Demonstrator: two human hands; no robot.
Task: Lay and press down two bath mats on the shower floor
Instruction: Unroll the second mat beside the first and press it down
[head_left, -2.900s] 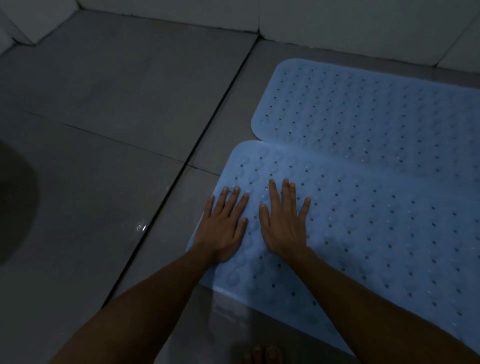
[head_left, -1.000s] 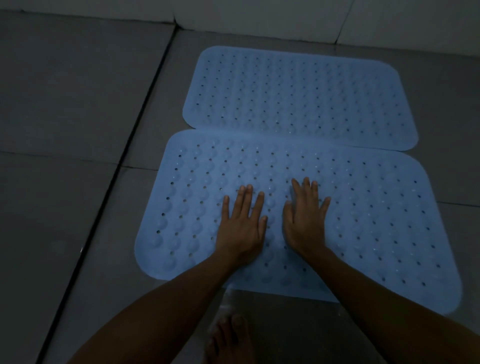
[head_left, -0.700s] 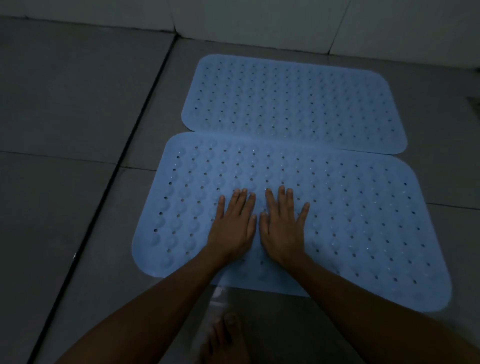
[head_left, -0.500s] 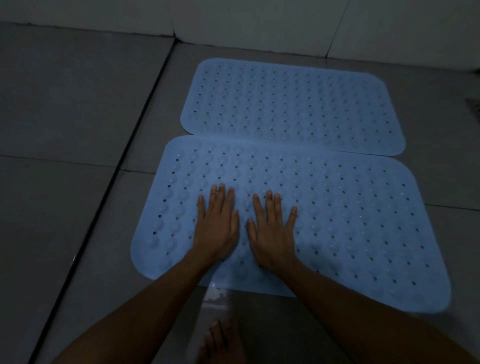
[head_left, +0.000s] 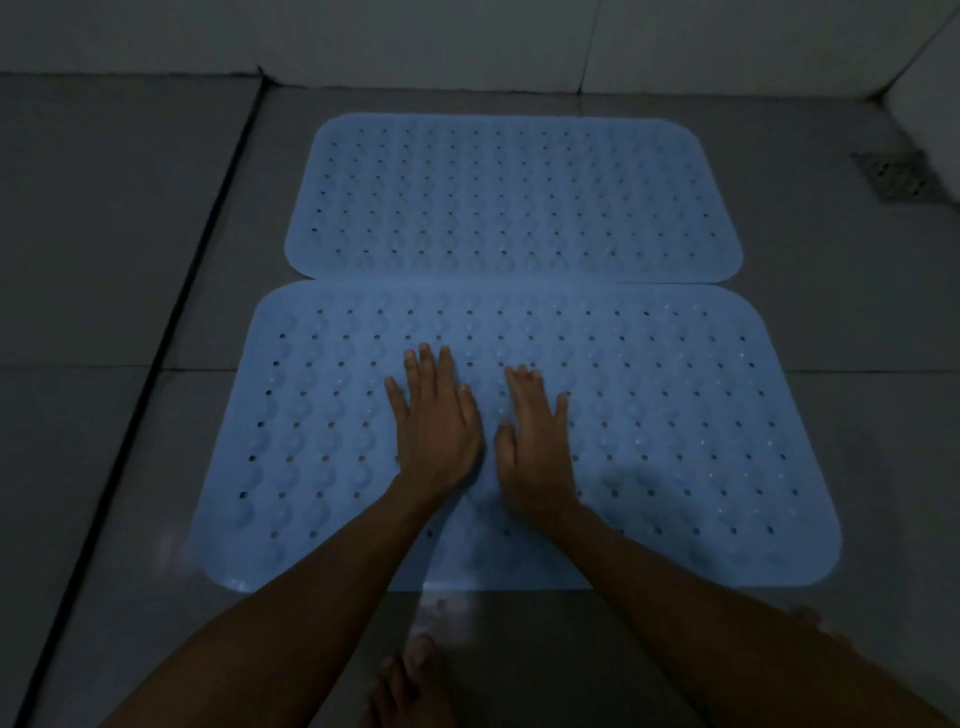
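Lying flat — perforated blue mats (head_left: 675, 415)

Two pale blue perforated rubber bath mats lie flat on the grey tiled floor (head_left: 130, 234). The far mat (head_left: 514, 202) touches the near mat (head_left: 675, 441) along its long edge. On the near mat, left hand (head_left: 436, 431) and right hand (head_left: 535, 457) press palm-down, side by side.

Dim, bluish cast; soft blur, wide-angle edge bending.
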